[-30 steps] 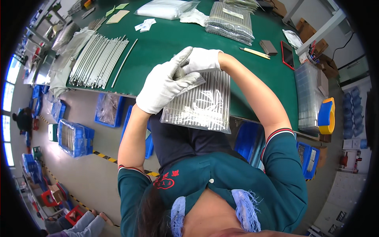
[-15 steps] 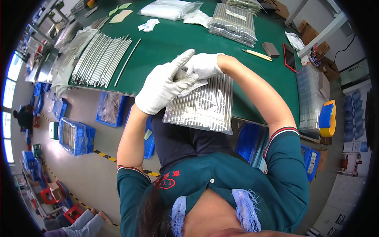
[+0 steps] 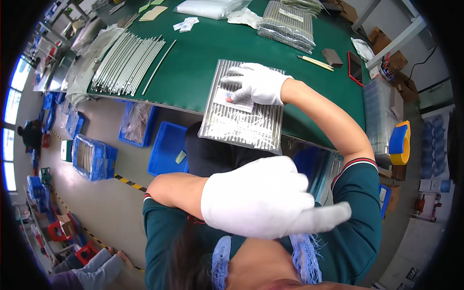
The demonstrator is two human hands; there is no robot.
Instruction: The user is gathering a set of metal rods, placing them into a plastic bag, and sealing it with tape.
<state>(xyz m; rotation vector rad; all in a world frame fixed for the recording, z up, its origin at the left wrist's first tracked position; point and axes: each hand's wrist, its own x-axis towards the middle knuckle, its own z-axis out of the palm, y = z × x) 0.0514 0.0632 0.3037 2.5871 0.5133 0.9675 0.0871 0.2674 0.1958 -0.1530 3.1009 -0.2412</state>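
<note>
A clear plastic bag packed with slim metal rods [image 3: 241,128] lies at the table's near edge, its near end jutting out over my lap. My right hand [image 3: 258,84], in a white glove, rests on it with fingers spread, holding nothing. Its thumb lies on a white label [image 3: 237,100] on the bag. My left hand [image 3: 258,200], also gloved, is raised in front of my chest, apart from the bag. Most of its fingers are curled under and one digit points right. Whether something is inside that hand is hidden.
On the green table [image 3: 188,72], loose metal rods [image 3: 128,63] lie in a row at left. Bagged rods [image 3: 285,26] are stacked at the back. A yellow-handled tool [image 3: 314,63], a grey block [image 3: 332,57] and a red-edged phone [image 3: 355,68] lie right. Blue bins [image 3: 166,145] stand below.
My left hand has left the bag's far end and come back toward my chest. The bag now lies flatter on the table edge, and my right hand has spread out over its label.
</note>
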